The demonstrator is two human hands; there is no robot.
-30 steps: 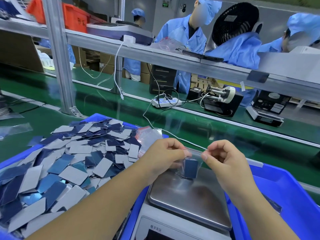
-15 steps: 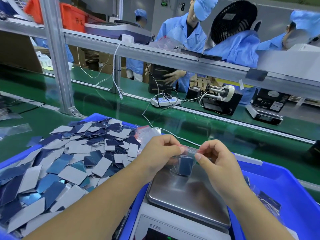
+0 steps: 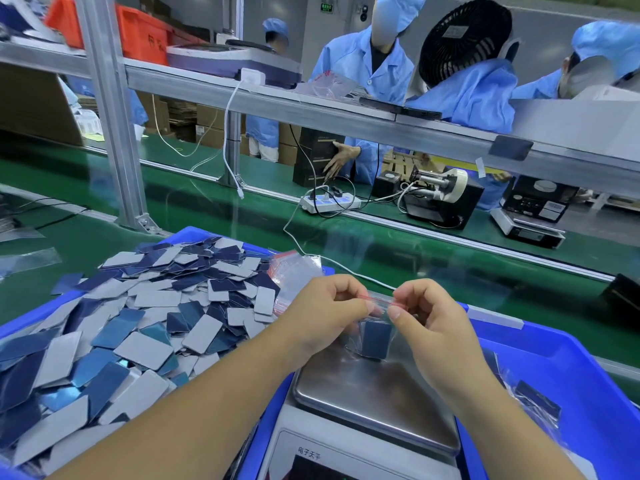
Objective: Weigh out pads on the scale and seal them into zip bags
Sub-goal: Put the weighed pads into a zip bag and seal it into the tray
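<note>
Your left hand (image 3: pixel 323 315) and right hand (image 3: pixel 427 325) each pinch the red zip strip of one clear zip bag (image 3: pixel 375 332), held over the scale pan (image 3: pixel 367 393). One dark stack of pads (image 3: pixel 375 339) shows inside; count unreadable. Loose pads (image 3: pixel 138 323) fill one blue bin (image 3: pixel 20 327) to your left.

**My arms & hands, bare**

No gloves, no sleeves on me here: both forearms bare right to the btm edge of view. My left hand (image 3: pixel 322 315) & right hand (image 3: pixel 427 327) carry no rings, no watch, no bands. Nails short, plain, unpainted; right thumbnail shows clearly. No tape, no marks that I can see.
</note>
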